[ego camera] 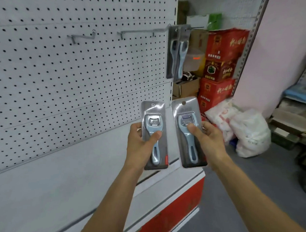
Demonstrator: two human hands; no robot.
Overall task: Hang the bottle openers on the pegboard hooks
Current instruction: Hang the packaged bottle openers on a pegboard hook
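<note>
**Stock in hand: two carded bottle openers at the pegboard**

Left hand [140, 141] is gripping one packaged bottle opener [154, 135], thumb lying across the blister front and fingers [136, 128] curling round the card's left edge; the pack is standing upright, hang-hole uppermost. Right hand [209, 137] is gripping a second packaged opener [189, 133], thumb pressing on the opener's head and fingers wrapping behind the right edge; this pack is tilting slightly leftward at the top. The two packs are sitting side by side, just apart, in front of the lower right corner of the white pegboard [62, 76].

Two further carded openers [177, 52] are hanging together on a long hook [145, 32] near the board's right edge. A shorter hook [82, 36] to its left is carrying nothing.

Beyond the board, red cartons [221, 62] are standing stacked (printing not legible), with white plastic bags [244, 130] lying on the grey floor beside them.
</note>
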